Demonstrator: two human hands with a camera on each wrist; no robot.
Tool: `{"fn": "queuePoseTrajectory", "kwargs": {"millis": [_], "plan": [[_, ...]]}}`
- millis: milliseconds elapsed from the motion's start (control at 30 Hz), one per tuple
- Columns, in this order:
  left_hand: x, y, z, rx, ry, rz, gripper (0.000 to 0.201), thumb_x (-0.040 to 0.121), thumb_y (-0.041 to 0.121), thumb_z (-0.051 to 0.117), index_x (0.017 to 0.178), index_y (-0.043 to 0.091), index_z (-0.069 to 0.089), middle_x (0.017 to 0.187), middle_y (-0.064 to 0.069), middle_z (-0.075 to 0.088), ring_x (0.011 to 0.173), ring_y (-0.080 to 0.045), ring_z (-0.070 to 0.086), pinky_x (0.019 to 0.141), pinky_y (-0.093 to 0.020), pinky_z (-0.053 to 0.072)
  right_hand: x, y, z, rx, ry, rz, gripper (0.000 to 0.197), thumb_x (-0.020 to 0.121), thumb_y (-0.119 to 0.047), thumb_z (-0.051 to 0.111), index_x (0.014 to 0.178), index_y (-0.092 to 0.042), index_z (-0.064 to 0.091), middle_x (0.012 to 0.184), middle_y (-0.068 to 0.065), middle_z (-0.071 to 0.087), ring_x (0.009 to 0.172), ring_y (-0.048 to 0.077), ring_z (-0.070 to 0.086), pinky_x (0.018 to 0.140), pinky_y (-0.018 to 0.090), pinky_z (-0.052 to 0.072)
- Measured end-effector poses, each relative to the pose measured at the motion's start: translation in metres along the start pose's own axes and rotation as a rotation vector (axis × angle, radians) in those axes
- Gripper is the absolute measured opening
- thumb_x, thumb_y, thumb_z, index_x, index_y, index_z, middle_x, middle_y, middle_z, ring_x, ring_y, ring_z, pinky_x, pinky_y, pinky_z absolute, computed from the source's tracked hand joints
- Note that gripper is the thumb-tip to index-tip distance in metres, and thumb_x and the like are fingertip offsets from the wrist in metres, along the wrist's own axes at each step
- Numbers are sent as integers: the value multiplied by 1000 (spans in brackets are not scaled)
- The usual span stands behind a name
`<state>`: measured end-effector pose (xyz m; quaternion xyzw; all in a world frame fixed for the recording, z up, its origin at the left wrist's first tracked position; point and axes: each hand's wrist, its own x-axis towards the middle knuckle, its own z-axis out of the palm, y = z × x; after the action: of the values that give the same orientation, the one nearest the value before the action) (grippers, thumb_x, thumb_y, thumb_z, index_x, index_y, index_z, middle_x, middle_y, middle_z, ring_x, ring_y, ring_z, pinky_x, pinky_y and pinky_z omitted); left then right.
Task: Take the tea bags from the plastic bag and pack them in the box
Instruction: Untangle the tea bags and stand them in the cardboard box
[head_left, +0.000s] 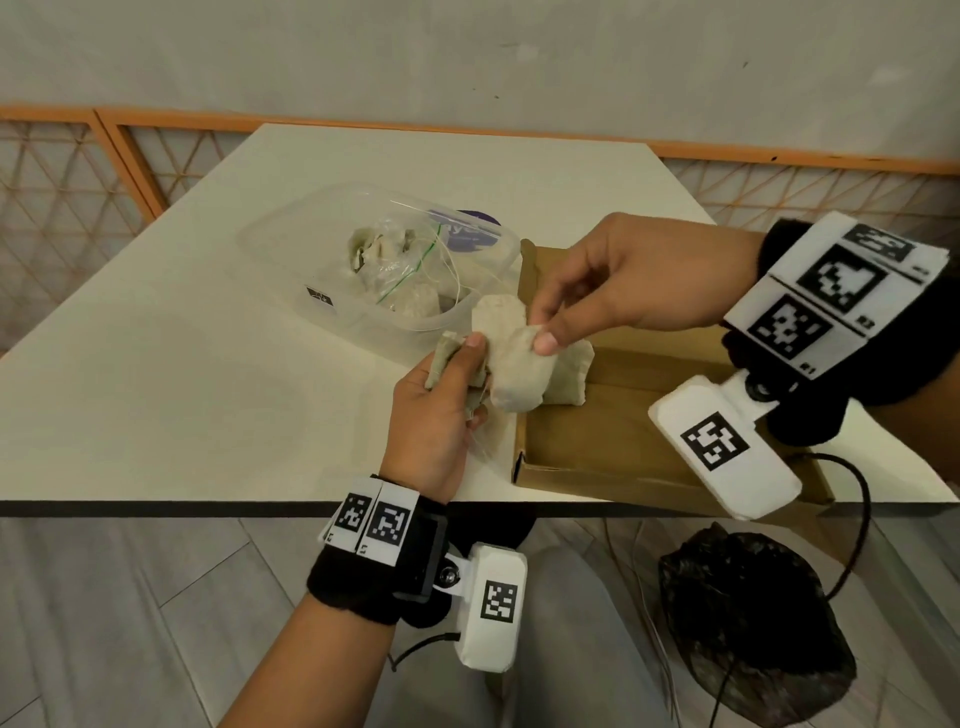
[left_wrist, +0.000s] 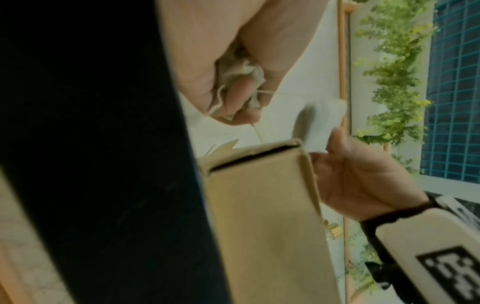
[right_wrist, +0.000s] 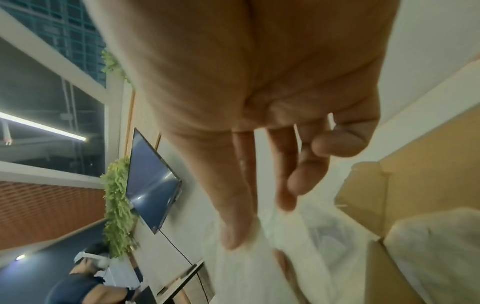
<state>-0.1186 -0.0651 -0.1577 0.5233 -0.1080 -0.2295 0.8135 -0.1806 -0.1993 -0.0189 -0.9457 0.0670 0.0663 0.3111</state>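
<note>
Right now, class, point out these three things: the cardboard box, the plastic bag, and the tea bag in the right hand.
cardboard box (head_left: 597, 441): head view, bare floor of the box.
plastic bag (head_left: 400, 249): head view, crumpled middle.
tea bag (head_left: 511, 358): head view, its flat face below the right hand's thumb.

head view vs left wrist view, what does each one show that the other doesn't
Only the head view shows the clear container with the plastic bag of tea bags, and a black bag on the floor. Only the left wrist view shows green plants and a blue grid. Both show the left hand gripping crumpled tea bags, the right hand pinching a tea bag, and the cardboard box.
</note>
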Motion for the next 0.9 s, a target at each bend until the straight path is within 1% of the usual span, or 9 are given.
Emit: {"fn": "queuePoseTrajectory", "kwargs": {"millis": [67,133,233,400,467,533,667,767,900], "plan": [[-3,-1,1,27,-31,23,27,92,21,58,68,25,71,70,0,61,72,-16,53,58,-25,38,7,2,5,27,52,24,8,71,-29,76,78,-25,71,61,-18,64,62,-7,54,68,6,39],[-4,-1,1,16,-64,34,28,92,20,58,69,27,73,76,-5,59,79,-21,52,62,-27,40,14,7,12,40,108,58,7,74,-25,75,77,-24,70,63,-16,64,63,-4,55,73,14,44],[-4,-1,0,32,-67,42,28,91,21,59,66,27,71,70,-3,56,69,-14,50,54,-22,39,21,12,18,106,156,107,10,76,-19,74,84,-14,71,80,-2,67,73,7,59,76,25,53],[-4,1,0,22,-74,32,17,79,40,69,72,25,73,72,-6,53,66,-15,46,50,-22,34,21,16,16,130,200,113,13,77,-14,74,86,-7,72,83,7,70,72,10,62,75,26,55],[-4,-1,0,32,-90,48,14,76,37,71,72,23,72,72,-9,52,64,-15,45,48,-20,34,19,15,15,112,185,107,12,77,-14,73,86,-7,71,81,7,71,74,12,64,76,28,55],[-4,-3,-1,79,-104,86,13,77,24,74,66,19,68,66,-9,51,59,-14,43,46,-19,34,18,13,14,78,168,90,15,77,-16,73,90,-8,70,81,5,70,72,12,62,76,28,53],[-4,-6,0,151,-147,135,17,84,10,65,69,5,59,58,-4,51,50,-7,41,47,-15,34,19,10,13,-49,99,63,37,75,-24,74,108,-18,59,86,-5,65,73,6,58,80,26,47],[-5,-6,1,169,-148,137,18,83,16,66,73,3,62,57,-2,52,52,-9,42,48,-16,34,17,8,9,-145,75,56,22,78,-21,71,99,-16,67,79,-9,63,73,7,56,84,29,46],[-4,-3,1,74,-53,63,11,84,22,66,84,12,71,70,-1,59,59,-11,48,46,-17,34,6,21,-6,-250,119,122,12,78,-22,71,89,-17,70,77,-12,62,74,7,55,82,29,45]]}}
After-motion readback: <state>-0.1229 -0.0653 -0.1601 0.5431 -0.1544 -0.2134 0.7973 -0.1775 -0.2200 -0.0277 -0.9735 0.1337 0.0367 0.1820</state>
